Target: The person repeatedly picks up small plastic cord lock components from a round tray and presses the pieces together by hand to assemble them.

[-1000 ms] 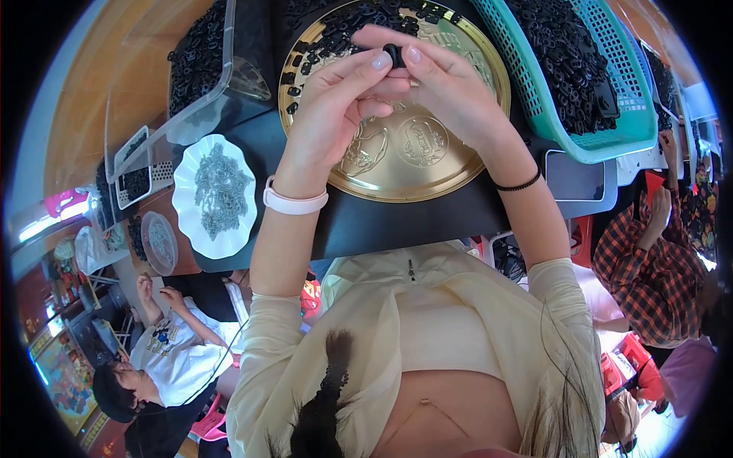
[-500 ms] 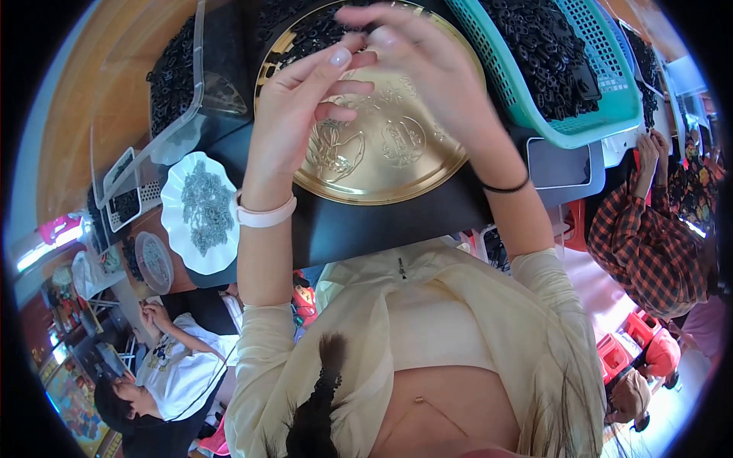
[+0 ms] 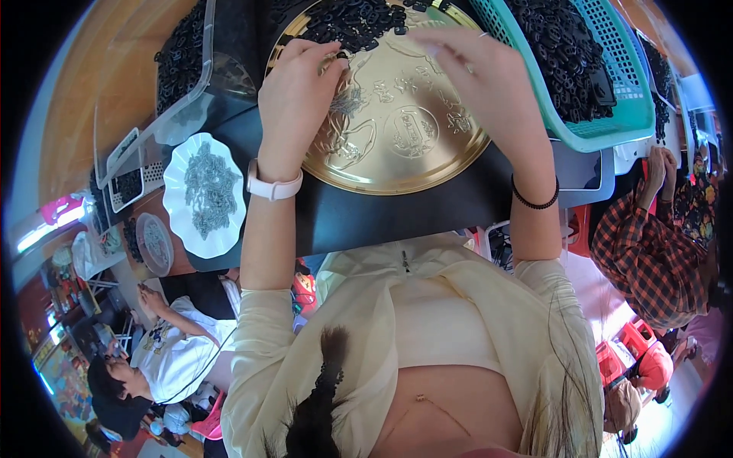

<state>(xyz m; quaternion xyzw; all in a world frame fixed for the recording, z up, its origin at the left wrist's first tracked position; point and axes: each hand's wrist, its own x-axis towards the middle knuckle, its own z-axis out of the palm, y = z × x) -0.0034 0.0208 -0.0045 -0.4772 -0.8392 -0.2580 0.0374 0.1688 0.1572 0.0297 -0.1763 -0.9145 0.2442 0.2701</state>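
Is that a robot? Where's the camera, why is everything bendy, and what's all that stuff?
No robot here, just a person's two bare hands! The camera sits on their head, looking down, and its wide fisheye lens bends straight edges.

On the black table lies a round golden tray with small black pieces heaped at its far side. Left of it is a wavy-edged white dish of tiny greyish bits; to the right, a teal basket full of black pieces.

The left hand is by the heap; the right hand is over the tray, fingers blurry. I can't tell if either holds anything.
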